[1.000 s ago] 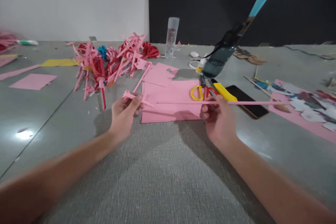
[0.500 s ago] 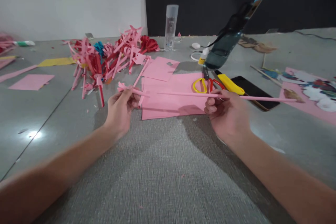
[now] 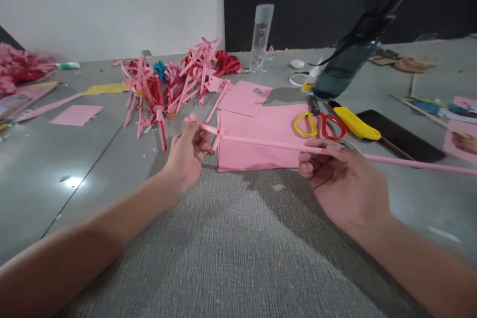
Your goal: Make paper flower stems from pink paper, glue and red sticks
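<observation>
Between thumb and fingers, my left hand (image 3: 188,151) pinches a short pink rolled-paper piece (image 3: 209,128) with a frilled end. A long thin pink paper stick (image 3: 261,143) lies in the closed fingers of my right hand (image 3: 343,176) and runs out to the right edge. The stick's left tip meets the open end of the short piece; whether it is inside cannot be made out. Beneath them are pink paper sheets (image 3: 257,156). Scissors (image 3: 324,124) with yellow and red handles rest just beyond my right hand.
Pink and red paper flowers (image 3: 152,84) are heaped at the back left. A clear bottle (image 3: 261,39), a tilted dark bottle (image 3: 346,59), a glue bottle (image 3: 312,77), a yellow cutter (image 3: 357,121) and a phone (image 3: 402,134) stand or lie behind and to the right.
The long stick has moved left relative to the short piece, closing the gap between their ends. The view has turned a little left.
</observation>
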`<state>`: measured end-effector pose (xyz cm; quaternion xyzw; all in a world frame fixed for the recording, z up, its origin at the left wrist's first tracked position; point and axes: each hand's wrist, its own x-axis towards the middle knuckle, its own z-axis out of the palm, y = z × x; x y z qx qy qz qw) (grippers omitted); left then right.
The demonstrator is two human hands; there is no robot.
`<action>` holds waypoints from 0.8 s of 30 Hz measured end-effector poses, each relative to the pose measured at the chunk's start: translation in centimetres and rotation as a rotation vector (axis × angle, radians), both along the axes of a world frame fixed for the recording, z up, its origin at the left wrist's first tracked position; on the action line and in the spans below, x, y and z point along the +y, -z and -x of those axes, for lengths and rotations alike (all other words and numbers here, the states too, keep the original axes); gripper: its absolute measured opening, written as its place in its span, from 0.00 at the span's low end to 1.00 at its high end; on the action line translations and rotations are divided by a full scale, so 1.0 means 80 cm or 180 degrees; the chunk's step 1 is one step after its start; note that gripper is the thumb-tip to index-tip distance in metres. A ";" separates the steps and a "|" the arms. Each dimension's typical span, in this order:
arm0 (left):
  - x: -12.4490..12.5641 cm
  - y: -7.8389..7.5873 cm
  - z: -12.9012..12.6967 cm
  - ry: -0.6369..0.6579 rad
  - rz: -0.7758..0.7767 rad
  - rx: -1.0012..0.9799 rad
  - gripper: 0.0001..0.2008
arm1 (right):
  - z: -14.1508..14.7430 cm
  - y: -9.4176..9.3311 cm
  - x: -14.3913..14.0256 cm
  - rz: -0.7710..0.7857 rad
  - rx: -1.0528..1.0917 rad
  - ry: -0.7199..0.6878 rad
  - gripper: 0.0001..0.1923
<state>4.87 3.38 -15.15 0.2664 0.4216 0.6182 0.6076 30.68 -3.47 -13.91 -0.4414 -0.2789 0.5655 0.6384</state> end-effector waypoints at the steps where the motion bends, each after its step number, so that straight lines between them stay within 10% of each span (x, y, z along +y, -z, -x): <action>1: 0.000 0.000 0.000 -0.0010 0.0007 -0.0002 0.22 | -0.002 0.001 0.001 0.0017 0.0019 0.0002 0.07; 24: -0.002 0.001 0.000 -0.0011 -0.0082 -0.0187 0.19 | 0.002 -0.002 0.002 0.0117 0.0166 -0.0121 0.05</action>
